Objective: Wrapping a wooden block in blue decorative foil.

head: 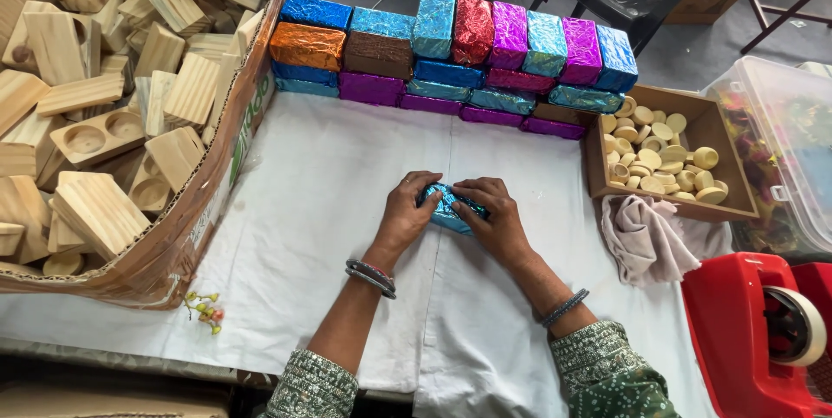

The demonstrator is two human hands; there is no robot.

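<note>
Blue foil-wrapped block [448, 207] sits at frame centre on the white cloth [329, 175], pinched between both hands: left hand [406, 214] gripping its left end, right hand [492, 217] covering its right.

Both forearms reach in from six o'clock, bangled at the wrists. Left hand [404, 214] and right hand [494, 220] meet palms-down, fingers curled, thumbs seemingly tucked beneath, though hidden.

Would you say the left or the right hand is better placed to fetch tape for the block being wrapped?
Probably the right hand: the red tape dispenser sits on its side, while the left hand can hold the blue foil block.
</note>
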